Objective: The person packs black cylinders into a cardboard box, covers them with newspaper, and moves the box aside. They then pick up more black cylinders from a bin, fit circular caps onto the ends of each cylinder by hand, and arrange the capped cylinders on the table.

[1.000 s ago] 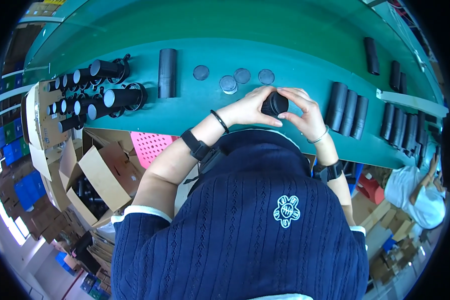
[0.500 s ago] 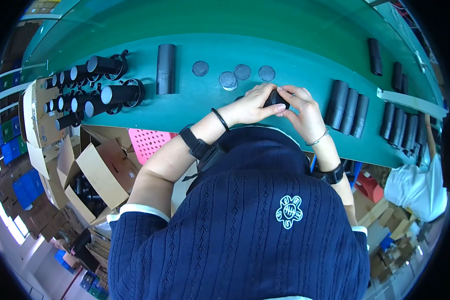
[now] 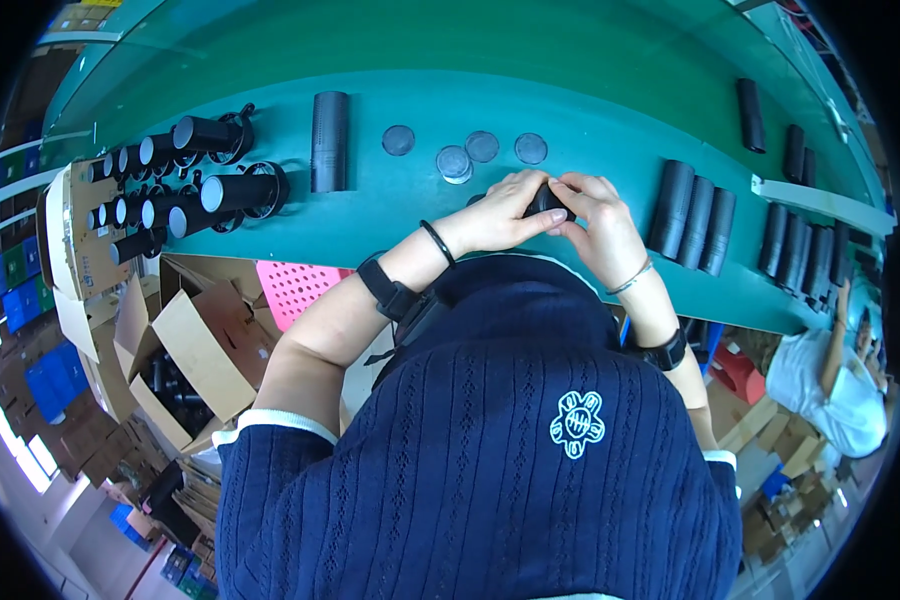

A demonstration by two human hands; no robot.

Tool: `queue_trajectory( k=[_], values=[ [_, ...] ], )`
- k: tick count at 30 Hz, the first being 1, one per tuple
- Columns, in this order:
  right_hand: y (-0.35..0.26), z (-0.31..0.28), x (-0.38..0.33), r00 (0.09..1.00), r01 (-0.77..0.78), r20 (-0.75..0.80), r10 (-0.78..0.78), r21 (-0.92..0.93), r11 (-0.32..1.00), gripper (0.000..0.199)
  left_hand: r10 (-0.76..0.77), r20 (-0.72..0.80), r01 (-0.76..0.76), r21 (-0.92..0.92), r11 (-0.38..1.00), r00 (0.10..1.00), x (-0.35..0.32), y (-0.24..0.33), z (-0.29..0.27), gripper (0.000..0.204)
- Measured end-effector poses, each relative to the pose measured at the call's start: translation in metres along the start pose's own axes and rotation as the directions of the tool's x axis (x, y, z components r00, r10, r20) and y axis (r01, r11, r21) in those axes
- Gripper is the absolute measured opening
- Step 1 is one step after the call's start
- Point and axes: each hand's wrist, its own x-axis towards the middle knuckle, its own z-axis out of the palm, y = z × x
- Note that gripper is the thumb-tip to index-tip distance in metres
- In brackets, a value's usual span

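Observation:
Near the table's front edge, my hands meet around a black cylindrical part [image 3: 547, 203]. My left hand [image 3: 500, 215] is closed on it with the thumb along its near side. The fingers of my right hand [image 3: 600, 225] curl over the same part from the right. Most of it is hidden by the hands. A dark edge pokes out left of my left hand; I cannot tell whether it belongs to that part. Beyond the hands lie several flat dark discs, among them one disc [image 3: 531, 149] just past my fingers. A black ribbed tube [image 3: 329, 142] lies farther left.
Black tubes with ring-shaped fittings [image 3: 238, 192] crowd the table's left end beside a cardboard box [image 3: 70, 230]. Ribbed black tubes [image 3: 694, 217] lie in a row to the right. A metal bar [image 3: 820, 207] crosses there. Another person's arm [image 3: 836, 345] shows at the far right.
My hands stay around the black part, the right one turned slightly with its fingers shifted a little left. At the far right, the other person's arm has moved nearer the table's edge.

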Motion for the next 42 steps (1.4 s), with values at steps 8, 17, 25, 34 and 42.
queue_trajectory(
  k=[8,17,25,34,42],
  values=[
    [0.007,0.004,-0.003,0.999,-0.008,-0.043,0.012,0.097,0.995,0.050,0.013,-0.032,-0.015,-0.061,0.998,0.999,-0.001,-0.004,0.001,0.057],
    [-0.002,0.002,-0.001,1.000,-0.025,-0.009,0.025,0.009,1.000,0.051,0.011,-0.051,-0.012,-0.026,1.000,0.999,-0.003,-0.003,0.003,0.055],
    [0.039,0.040,-0.014,0.977,-0.123,-0.015,0.213,0.774,0.621,0.039,0.011,-0.047,-0.020,-0.179,0.984,0.999,-0.008,-0.006,-0.002,0.054],
    [0.033,0.039,-0.006,0.828,-0.539,0.490,0.272,0.830,0.143,0.028,-0.037,-0.128,0.016,-0.162,0.987,0.991,-0.017,-0.011,0.005,0.078],
    [0.042,0.038,-0.010,0.842,-0.527,0.471,0.262,0.821,0.218,0.029,-0.053,-0.063,0.029,-0.333,0.942,0.997,-0.017,0.003,0.004,0.080]
  ],
)
